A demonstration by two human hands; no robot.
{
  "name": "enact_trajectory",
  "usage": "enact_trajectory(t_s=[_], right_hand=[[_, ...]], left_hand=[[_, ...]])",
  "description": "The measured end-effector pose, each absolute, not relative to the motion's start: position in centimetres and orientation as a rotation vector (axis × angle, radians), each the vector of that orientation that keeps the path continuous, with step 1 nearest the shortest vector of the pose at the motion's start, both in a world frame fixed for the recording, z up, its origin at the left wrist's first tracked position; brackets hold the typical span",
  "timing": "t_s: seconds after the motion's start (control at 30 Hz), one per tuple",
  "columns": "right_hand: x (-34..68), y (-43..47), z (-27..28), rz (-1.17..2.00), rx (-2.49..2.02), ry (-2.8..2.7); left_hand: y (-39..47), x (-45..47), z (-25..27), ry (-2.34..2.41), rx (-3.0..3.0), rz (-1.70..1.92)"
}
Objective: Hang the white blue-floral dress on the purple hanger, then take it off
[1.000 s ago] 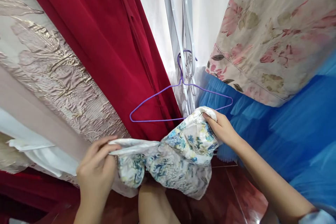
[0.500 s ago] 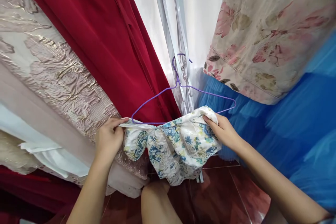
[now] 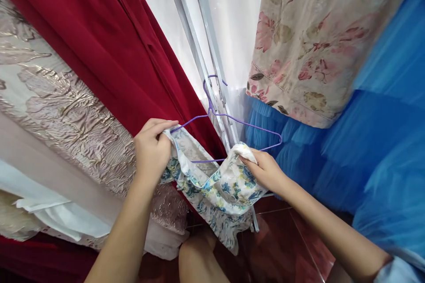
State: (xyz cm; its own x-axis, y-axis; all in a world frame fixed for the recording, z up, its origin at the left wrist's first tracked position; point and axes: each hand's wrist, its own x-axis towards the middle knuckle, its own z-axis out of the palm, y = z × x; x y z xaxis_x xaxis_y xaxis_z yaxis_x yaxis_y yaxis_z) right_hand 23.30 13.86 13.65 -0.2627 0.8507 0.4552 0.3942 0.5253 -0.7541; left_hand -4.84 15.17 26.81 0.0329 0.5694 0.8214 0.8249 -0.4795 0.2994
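Note:
A white top with blue and yellow flowers [image 3: 232, 185] hangs between my hands, its neckline spread wide so the inside shows. My left hand [image 3: 154, 150] pinches its left shoulder edge, close to the left arm of a purple hanger [image 3: 245, 123]. That hanger arm runs into the garment at the left shoulder. On the other side, my right hand [image 3: 265, 168] grips the bunched right edge of the top. The hanger's right end sticks out bare above this hand. Its hook stands up in front of the metal rack posts.
Grey metal posts [image 3: 202, 31] rise behind the hanger before a white cloth [image 3: 239, 17]. A long red garment [image 3: 133, 53] and a pink-gold embossed one [image 3: 76, 101] hang left. A floral skirt [image 3: 308, 53] and blue tulle [image 3: 348, 154] hang right. Below are reddish floor tiles [image 3: 275, 239].
My left hand has moved up and right, drawing the top's left shoulder over the hanger's left arm. The neckline has opened, and my right hand has shifted left and slightly down.

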Motion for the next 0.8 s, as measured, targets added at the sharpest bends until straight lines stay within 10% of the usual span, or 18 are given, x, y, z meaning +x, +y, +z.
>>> enact_trajectory(t_s=[0.53,0.8], right_hand=[[31.8,16.0,17.2,0.136,-0.995,-1.437],[33.1,26.8,19.7,0.793,-0.928,-1.662]], left_hand=[[17.0,-4.5,24.3,-1.558,-1.887,-1.421],[17.4,-4.8,23.5,-1.635,-1.944,-1.489]])
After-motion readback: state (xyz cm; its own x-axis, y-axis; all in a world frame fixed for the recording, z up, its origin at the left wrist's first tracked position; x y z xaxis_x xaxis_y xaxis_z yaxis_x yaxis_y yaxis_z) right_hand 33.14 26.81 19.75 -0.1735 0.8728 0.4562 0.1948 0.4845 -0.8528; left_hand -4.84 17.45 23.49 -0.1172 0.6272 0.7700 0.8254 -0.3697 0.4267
